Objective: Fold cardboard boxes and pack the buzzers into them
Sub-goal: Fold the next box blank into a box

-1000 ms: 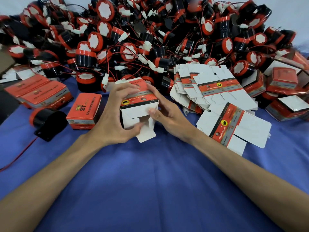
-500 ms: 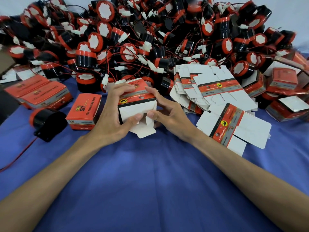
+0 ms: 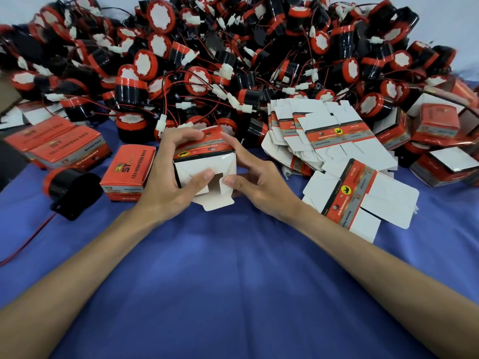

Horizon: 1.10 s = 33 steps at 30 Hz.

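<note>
A half-folded red and white cardboard box (image 3: 201,161) stands between my hands on the blue cloth, its white end flaps turned toward me. My left hand (image 3: 166,182) grips its left side, thumb pressing a white flap. My right hand (image 3: 256,182) holds the right side, thumb on the neighbouring flap. One long flap (image 3: 217,203) sticks out below. A big heap of black and red buzzers (image 3: 207,60) with wires fills the back. A single buzzer (image 3: 70,185) lies at the left.
A stack of flat unfolded boxes (image 3: 324,136) lies right of my hands, one flat blank (image 3: 363,200) nearer. Closed red boxes sit at the left (image 3: 127,172), far left (image 3: 54,146) and far right (image 3: 438,123). Blue cloth (image 3: 233,281) covers the table.
The box has turned a little in my hands and the end flaps have been pushed further inward. Both thumbs have moved closer together on the flaps.
</note>
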Motion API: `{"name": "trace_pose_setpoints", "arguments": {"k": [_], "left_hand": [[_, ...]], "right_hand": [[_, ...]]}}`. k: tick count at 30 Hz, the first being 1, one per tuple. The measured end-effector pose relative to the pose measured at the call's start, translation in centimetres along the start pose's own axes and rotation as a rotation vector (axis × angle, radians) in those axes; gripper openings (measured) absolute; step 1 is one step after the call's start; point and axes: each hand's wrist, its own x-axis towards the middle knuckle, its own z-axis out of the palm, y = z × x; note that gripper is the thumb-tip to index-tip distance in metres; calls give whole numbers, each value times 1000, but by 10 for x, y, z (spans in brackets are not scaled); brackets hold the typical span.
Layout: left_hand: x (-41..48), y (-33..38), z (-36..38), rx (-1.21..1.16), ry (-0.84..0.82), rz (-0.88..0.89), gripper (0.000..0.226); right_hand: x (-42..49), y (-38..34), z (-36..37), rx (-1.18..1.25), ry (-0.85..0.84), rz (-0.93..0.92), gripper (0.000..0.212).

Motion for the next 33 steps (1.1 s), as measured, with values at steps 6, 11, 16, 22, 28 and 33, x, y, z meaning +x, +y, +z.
{"name": "trace_pose_setpoints", "arguments": {"k": [6, 11, 16, 22, 28, 33], "left_hand": [[-2, 4, 8, 26, -6, 45, 53], [-3, 1, 9, 12, 1, 24, 48], [-2, 1, 8, -22, -14, 11, 44], [-2, -2, 10, -37, -48, 2, 46], [-2, -5, 9, -14, -86, -12, 59], [0, -4, 7, -51, 12, -62, 46]], "right_hand": [[2, 3, 0, -151, 136, -33, 55], [2, 4, -1, -196, 143, -34, 55], [2, 3, -3, -236, 147, -54, 51], [3, 4, -2, -216, 168, -48, 48], [3, 7, -5, -246, 173, -52, 46], [0, 2, -2, -207, 85, -7, 57]]}}
